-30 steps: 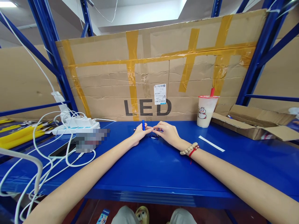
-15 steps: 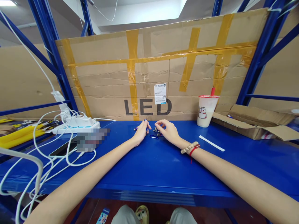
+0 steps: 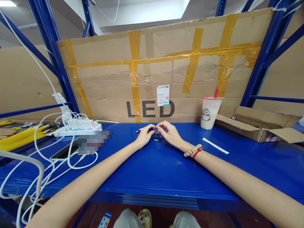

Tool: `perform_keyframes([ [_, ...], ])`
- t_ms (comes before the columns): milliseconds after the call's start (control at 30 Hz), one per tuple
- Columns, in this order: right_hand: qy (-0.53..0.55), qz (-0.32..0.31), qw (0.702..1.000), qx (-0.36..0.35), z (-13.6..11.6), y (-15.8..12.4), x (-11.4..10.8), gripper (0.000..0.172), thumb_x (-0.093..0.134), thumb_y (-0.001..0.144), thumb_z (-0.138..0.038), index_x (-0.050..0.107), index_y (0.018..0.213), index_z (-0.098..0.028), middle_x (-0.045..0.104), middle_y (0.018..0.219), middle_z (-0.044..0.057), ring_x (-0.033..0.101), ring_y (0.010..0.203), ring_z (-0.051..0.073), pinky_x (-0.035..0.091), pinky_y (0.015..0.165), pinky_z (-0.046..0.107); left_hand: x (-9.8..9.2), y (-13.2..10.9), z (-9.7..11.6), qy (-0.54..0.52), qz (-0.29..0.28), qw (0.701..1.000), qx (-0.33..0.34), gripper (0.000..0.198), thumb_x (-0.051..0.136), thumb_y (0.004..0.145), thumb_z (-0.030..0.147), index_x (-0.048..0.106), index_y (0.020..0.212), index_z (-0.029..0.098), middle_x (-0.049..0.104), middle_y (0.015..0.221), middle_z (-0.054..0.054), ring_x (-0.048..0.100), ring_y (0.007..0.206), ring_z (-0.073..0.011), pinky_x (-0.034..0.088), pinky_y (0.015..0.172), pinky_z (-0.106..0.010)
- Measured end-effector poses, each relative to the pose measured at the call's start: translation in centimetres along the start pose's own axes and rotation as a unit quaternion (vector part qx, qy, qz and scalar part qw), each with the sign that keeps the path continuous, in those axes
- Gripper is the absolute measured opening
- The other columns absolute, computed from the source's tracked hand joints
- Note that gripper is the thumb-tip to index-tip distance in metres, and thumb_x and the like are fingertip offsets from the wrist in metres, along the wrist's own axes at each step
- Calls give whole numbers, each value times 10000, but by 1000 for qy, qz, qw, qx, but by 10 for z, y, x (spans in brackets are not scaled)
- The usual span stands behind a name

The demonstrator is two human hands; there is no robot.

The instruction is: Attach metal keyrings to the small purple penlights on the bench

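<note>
At the far middle of the blue shelf top, my left hand is closed, its fingers round a slender dark-blue pen-like piece. A dark-blue end also shows behind that hand; I cannot tell whether it is the same piece. My right hand is closed in a pinch, its fingertips meeting those of the left. Whatever it pinches is too small and hidden to name. Below the fingertips lies a little pile of shiny blue and metallic small parts, partly covered by my right hand.
A lidded drink cup and an open cardboard box stand to the right, with a white strip before them. On the left are a power strip, tangled white cables and a phone. A cardboard wall closes the back.
My left hand has turned and moved slightly right, bringing its fingertips to those of my right hand. My right hand has barely moved.
</note>
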State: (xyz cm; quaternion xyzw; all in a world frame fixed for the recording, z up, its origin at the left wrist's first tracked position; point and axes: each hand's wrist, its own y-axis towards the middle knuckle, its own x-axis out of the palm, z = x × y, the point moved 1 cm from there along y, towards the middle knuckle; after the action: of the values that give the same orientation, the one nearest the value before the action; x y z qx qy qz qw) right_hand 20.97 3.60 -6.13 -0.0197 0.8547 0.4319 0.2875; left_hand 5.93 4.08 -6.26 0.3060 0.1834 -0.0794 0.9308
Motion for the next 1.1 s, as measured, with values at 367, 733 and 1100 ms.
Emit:
perform_keyframes([
  [367, 6, 24, 999, 26, 2, 1, 0, 190, 500, 807, -350, 595, 830, -186, 600, 815, 20, 554, 674, 116, 439, 602, 239, 0, 0, -2, 16, -26, 999, 22, 134, 494, 763, 203, 603, 836, 173, 633, 870, -28, 556, 867, -181, 394, 858, -297],
  [733, 21, 38, 998, 54, 4, 2, 0, 235, 492, 798, -407, 575, 830, -189, 615, 788, 12, 549, 623, 109, 434, 583, 234, 1, 1, -4, 2, -37, 999, 17, 119, 518, 762, 222, 612, 822, 182, 640, 870, -23, 557, 872, -180, 398, 839, -284],
  [1100, -162, -53, 981, 92, -4, -2, -6, 259, 554, 738, -492, 660, 747, -256, 666, 743, -24, 593, 669, 130, 345, 512, 217, -2, -2, 4, 35, 45, 997, -48, 236, 481, 803, 343, 551, 651, 177, 575, 666, 0, 529, 700, -156, 388, 686, -239],
])
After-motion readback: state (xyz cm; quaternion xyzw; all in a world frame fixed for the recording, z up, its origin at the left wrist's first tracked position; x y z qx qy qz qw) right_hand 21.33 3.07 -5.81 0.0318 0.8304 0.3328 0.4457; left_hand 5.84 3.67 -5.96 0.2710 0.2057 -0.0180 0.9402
